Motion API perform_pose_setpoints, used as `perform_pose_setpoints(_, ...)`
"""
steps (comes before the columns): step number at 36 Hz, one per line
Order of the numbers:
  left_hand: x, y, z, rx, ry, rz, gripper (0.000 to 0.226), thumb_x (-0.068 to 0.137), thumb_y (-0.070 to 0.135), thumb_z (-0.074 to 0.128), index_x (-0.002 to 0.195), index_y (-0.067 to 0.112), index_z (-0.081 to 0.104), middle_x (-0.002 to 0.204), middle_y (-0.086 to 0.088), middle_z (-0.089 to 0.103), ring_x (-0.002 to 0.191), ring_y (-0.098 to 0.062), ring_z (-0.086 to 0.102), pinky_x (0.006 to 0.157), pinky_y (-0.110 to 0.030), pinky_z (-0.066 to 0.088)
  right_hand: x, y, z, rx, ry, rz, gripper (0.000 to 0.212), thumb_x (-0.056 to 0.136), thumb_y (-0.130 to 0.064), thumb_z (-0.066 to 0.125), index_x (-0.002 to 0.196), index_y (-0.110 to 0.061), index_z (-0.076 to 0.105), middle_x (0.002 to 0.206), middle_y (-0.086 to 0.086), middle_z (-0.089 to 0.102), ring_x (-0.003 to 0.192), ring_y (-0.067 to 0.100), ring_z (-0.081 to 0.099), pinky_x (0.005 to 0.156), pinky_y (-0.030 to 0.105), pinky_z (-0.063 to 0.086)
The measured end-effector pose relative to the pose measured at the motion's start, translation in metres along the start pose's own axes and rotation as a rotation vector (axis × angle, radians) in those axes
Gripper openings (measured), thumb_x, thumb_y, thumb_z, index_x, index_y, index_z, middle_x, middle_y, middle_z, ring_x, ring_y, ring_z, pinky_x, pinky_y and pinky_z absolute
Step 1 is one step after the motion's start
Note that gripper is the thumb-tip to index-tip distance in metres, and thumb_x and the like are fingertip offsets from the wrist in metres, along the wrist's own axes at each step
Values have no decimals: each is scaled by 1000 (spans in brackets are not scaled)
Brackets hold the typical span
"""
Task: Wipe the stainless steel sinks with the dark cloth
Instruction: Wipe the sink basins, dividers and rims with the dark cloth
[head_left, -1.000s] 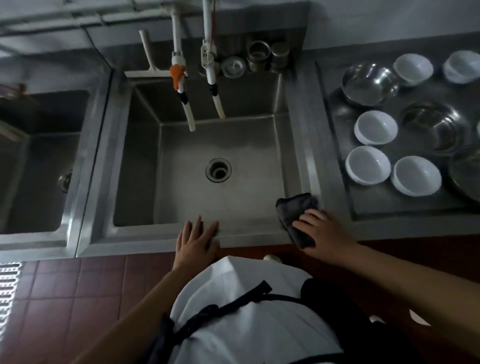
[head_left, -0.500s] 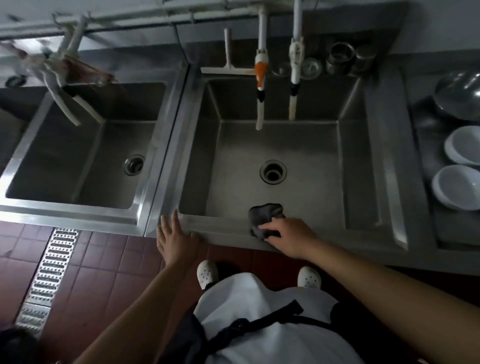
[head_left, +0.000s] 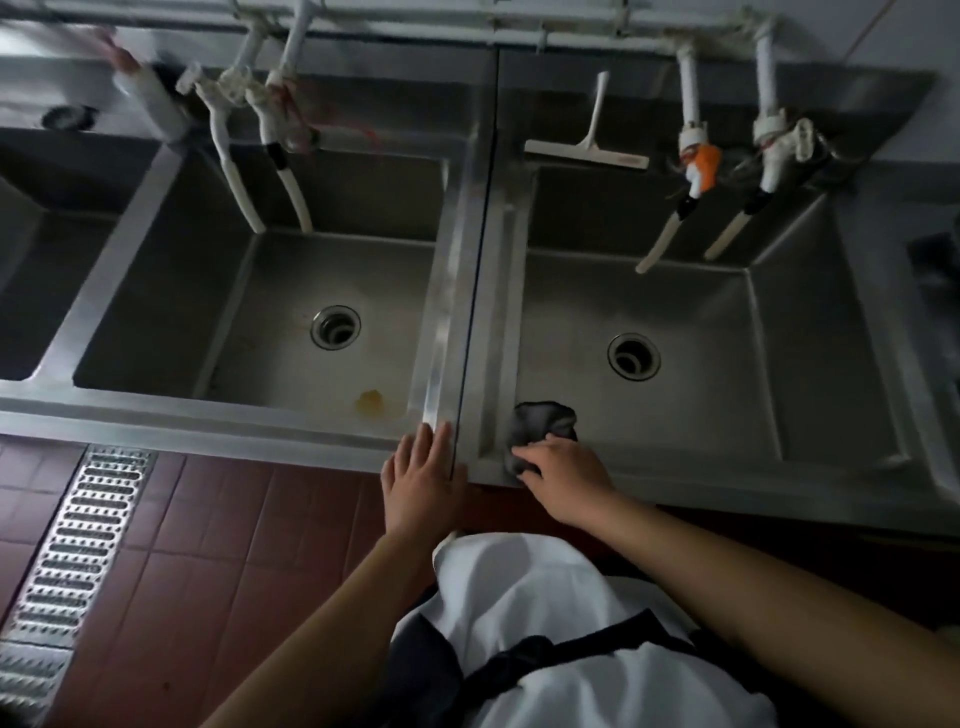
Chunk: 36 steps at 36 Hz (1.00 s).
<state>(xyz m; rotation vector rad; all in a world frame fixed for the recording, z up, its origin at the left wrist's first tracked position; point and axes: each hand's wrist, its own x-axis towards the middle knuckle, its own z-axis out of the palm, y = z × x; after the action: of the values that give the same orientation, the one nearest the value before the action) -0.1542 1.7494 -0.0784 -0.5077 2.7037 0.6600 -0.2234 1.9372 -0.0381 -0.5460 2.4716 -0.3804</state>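
- A dark cloth is being gripped by the right hand on the right sink's front rim.
- The left hand is being rested flat, fingers straight, on the rim between the sinks.

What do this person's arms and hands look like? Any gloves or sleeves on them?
No gloves: the left hand and right hand are bare, with no rings or watch visible. Both forearms are uncovered as far as the picture shows, so no sleeves are in sight. The body wears a white top under a dark apron with straps.
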Motion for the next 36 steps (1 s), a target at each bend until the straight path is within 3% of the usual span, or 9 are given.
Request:
perform_pose_setpoints(3, 5, -8, -9, 13, -7, 54, 64, 96, 51, 46, 154, 41, 21, 162, 4, 24, 147, -25, 21, 119, -44, 15, -1, -5, 0, 29, 16, 70, 40, 99, -34, 53, 138, -26, 56, 142, 7, 54, 135, 26, 44, 102, 35, 41)
perform_pose_setpoints(6, 9, -16, -15, 37, -14, 105, 63, 95, 52, 47, 153, 41, 23, 159, 7, 30, 142, -26, 29, 116, -43, 20, -4, 0, 1, 234, 46, 179, 40, 97, -36, 57, 137, -31, 56, 150, 7, 47, 138, 25, 43, 105, 32, 39)
perform_pose_setpoints(11, 9, -21, -17, 27, -30, 127, 62, 97, 53, 44, 154, 42, 22, 159, 9, 29, 142, -24, 29, 115, -41, 20, -6, 7, 1, 730, 250, 307, 31, 92, -21, 67, 123, -17, 68, 116, 3, 70, 114, 21, 63, 91, 29, 49)
perform_pose_setpoints(17, 9, -18, -16, 1, -47, 97, 60, 97, 54, 44, 153, 44, 25, 158, 10, 30, 142, -24, 27, 116, -42, 19, -9, 13, -12, 983, 344, 393, 27, 93, -19, 65, 119, -9, 69, 110, 5, 70, 106, 19, 64, 80, 24, 48)
perform_pose_setpoints(21, 12, -16, -21, 6, -89, 71, 61, 98, 51, 48, 154, 44, 24, 161, 10, 26, 144, -25, 26, 117, -43, 18, 5, 22, -25, 1078, 375, 421, 6, 91, -17, 67, 93, -15, 73, 94, 7, 72, 96, 22, 67, 80, 33, 51)
perform_pose_setpoints(27, 23, -15, -38, -12, -218, 15, 56, 99, 32, 52, 150, 45, 31, 160, 11, 31, 142, -25, 31, 114, -43, 24, 19, 33, -38, 1210, 334, 471, 10, 90, -16, 69, 80, -16, 72, 92, 13, 73, 94, 28, 68, 89, 46, 53)
perform_pose_setpoints(32, 31, -13, -36, -73, -126, -63, 49, 88, 27, 51, 134, 43, 55, 132, 1, 65, 120, -33, 56, 98, -42, 45, 27, 49, -42, 1333, 280, 519, 6, 90, -17, 69, 86, -19, 71, 97, 8, 72, 99, 25, 67, 94, 46, 53)
perform_pose_setpoints(34, 31, -9, -33, -128, -95, -100, 52, 83, 22, 51, 130, 39, 61, 118, -3, 71, 111, -34, 59, 91, -43, 49, 29, 57, -43, 1396, 273, 550, 7, 89, -17, 70, 85, -20, 73, 98, 9, 73, 99, 25, 68, 95, 49, 53)
perform_pose_setpoints(36, 29, -5, -31, -159, -78, -121, 52, 84, 18, 52, 126, 47, 60, 111, -2, 72, 100, -32, 61, 87, -45, 52, 29, 67, -43, 1436, 256, 578, 7, 87, -18, 72, 83, -22, 75, 96, 9, 75, 98, 27, 69, 94, 54, 53)
